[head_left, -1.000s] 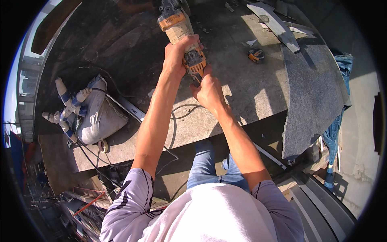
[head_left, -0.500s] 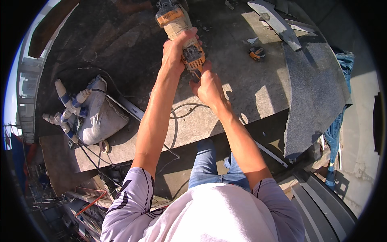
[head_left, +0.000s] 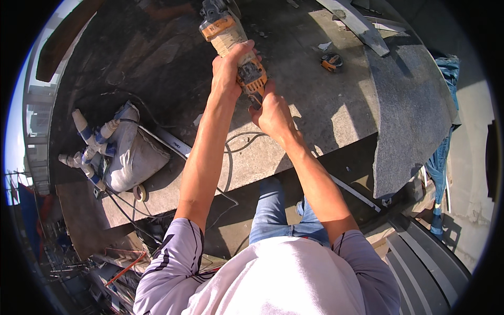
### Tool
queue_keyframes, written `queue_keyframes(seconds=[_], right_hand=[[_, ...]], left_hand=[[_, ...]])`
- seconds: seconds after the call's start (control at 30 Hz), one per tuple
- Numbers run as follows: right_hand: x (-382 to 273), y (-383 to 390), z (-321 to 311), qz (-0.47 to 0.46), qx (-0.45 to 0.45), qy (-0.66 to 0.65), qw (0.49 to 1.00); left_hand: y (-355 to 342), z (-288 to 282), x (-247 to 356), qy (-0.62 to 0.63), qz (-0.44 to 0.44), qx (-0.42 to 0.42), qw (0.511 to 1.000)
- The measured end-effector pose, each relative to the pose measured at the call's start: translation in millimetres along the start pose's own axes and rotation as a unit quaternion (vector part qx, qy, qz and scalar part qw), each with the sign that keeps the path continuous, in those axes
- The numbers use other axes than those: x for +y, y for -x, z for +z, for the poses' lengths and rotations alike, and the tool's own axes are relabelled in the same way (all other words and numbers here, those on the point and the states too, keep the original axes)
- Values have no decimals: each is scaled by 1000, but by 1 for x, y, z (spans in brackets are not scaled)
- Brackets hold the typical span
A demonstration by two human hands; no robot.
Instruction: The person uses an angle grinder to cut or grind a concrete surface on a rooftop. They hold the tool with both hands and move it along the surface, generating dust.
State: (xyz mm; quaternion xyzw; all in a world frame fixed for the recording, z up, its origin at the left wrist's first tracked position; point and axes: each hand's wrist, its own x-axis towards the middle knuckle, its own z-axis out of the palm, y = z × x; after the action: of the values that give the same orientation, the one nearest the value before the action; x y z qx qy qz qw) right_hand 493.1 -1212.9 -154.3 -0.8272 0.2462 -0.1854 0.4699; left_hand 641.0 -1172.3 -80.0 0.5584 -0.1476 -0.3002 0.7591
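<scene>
An orange and dark angle grinder, its body wrapped in beige tape, lies at an angle in both hands at the top centre. My left hand grips its middle, fingers wrapped round the taped body. Below and right of that, my right hand holds the rear end, fingers closed on it. A dark cable loops over the sunlit stone work surface beneath my arms. An orange and black tape measure lies to the right of the tool.
Left: a lumpy white sack, taped pipe fittings, a tape roll, a pale straight bar. Right: a grey speckled slab, stone offcuts, blue sheeting, a concrete wall. Lower right: dark grey panels.
The grinder's head has shifted slightly up and left, with both hands still on it. The whole view has turned slightly, so the surroundings sit a little differently in the picture.
</scene>
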Motion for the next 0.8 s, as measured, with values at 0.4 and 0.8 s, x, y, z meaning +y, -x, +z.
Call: queue_keyframes(seconds=[0.4,0.8], right_hand=[[1,-10,2,-15,0,-5,1000],[-5,-5,-2,-2,-11,-26,1000]], left_hand=[[-7,-1,5,13,2,5,1000],[0,3,6,10,-11,22,1000]])
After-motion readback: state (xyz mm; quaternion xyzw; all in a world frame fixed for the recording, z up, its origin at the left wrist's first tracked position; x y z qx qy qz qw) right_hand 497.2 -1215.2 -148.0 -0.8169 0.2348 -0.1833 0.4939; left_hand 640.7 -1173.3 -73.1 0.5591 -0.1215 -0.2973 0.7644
